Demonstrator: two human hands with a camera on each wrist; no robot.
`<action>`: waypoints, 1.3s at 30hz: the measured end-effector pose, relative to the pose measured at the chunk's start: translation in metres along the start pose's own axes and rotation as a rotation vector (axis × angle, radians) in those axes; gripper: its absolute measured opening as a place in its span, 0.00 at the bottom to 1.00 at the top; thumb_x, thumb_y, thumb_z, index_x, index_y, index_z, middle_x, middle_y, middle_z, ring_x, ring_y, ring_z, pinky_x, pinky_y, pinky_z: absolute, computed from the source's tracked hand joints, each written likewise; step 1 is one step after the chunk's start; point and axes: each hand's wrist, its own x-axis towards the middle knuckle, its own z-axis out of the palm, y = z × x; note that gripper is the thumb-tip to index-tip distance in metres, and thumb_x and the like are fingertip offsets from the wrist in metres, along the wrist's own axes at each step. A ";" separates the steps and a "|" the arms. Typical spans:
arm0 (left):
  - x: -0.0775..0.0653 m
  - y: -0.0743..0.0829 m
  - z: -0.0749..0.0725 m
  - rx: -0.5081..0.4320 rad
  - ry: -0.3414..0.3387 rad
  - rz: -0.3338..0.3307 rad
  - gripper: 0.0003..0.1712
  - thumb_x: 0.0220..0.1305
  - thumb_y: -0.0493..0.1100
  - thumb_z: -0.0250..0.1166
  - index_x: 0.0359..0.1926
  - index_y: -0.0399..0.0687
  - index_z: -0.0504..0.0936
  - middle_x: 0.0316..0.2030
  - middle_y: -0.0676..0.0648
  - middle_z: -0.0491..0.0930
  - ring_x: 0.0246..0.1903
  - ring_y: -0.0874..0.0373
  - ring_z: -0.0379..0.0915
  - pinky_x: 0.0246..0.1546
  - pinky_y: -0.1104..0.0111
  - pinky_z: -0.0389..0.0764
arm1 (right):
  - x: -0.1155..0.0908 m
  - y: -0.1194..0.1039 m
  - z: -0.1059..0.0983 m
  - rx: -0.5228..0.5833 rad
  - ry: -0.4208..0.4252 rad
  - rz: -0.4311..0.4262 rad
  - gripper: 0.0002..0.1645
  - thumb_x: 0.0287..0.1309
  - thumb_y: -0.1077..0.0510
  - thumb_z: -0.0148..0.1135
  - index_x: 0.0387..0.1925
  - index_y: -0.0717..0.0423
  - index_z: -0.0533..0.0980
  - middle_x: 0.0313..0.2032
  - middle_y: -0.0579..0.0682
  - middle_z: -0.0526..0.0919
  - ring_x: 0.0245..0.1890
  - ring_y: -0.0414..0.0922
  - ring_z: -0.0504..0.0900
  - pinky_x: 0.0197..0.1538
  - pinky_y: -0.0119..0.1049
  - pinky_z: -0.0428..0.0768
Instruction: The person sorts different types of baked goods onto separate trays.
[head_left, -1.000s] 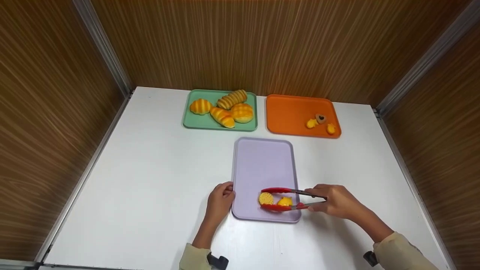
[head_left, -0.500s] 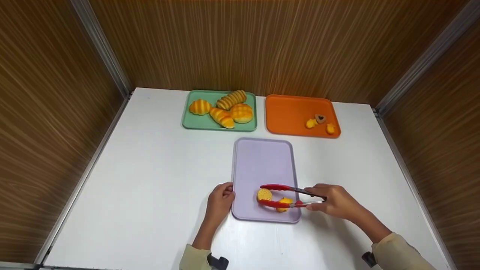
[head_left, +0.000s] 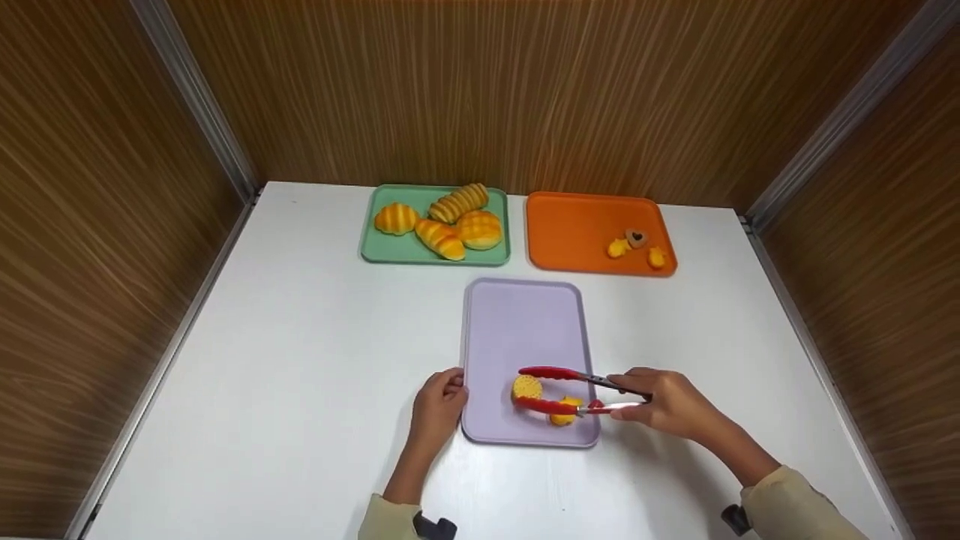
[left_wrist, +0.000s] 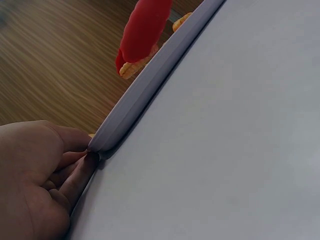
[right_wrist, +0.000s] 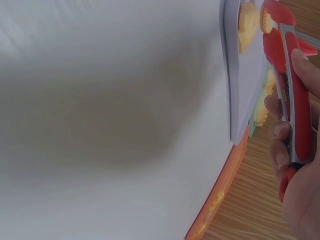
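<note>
My right hand (head_left: 675, 401) holds red-tipped metal tongs (head_left: 551, 372) over the near half of a lilac tray (head_left: 523, 322). Between the tong tips is a round yellow biscuit (head_left: 526, 387) dotted with small holes. Partly under the nearer tong arm, a small yellow shaped piece (head_left: 562, 418) lies on the tray. In the right wrist view, my fingers curl around the red handle of the tongs (right_wrist: 300, 100). My left hand (head_left: 439, 405) is at the tray's left edge; the left wrist view shows thumb and fingers pinching the rim (left_wrist: 135, 100).
At the back, a green tray (head_left: 375, 250) bears several toy breads (head_left: 478, 229). Right of it, an orange tray (head_left: 566, 229) holds two small yellow pieces (head_left: 617, 248) and a brown piece with a dark heart (head_left: 636, 238). Wood-grain walls enclose the white table (head_left: 300, 337).
The tongs and the round biscuit have shifted a little away from me and left over the tray, uncovering more of the yellow piece. My left hand has stayed at the tray's edge.
</note>
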 end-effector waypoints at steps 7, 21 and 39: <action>0.000 0.001 0.002 -0.001 0.009 0.002 0.17 0.63 0.34 0.64 0.53 0.36 0.83 0.41 0.45 0.82 0.41 0.58 0.79 0.45 0.72 0.83 | -0.001 0.001 -0.001 -0.004 0.052 -0.006 0.31 0.50 0.43 0.77 0.54 0.55 0.84 0.41 0.49 0.88 0.36 0.48 0.84 0.40 0.36 0.84; 0.000 0.003 0.002 0.013 0.001 0.001 0.16 0.64 0.35 0.63 0.53 0.37 0.83 0.42 0.46 0.82 0.42 0.58 0.79 0.47 0.69 0.83 | 0.011 0.009 -0.007 0.009 0.174 0.120 0.33 0.50 0.50 0.79 0.55 0.61 0.82 0.41 0.52 0.88 0.36 0.50 0.83 0.41 0.40 0.83; -0.001 0.002 0.001 0.019 0.000 0.006 0.16 0.64 0.35 0.64 0.53 0.37 0.83 0.41 0.46 0.82 0.42 0.58 0.78 0.46 0.70 0.83 | 0.048 0.050 -0.022 0.072 0.322 0.372 0.32 0.55 0.52 0.75 0.58 0.62 0.80 0.38 0.58 0.86 0.34 0.51 0.75 0.38 0.40 0.72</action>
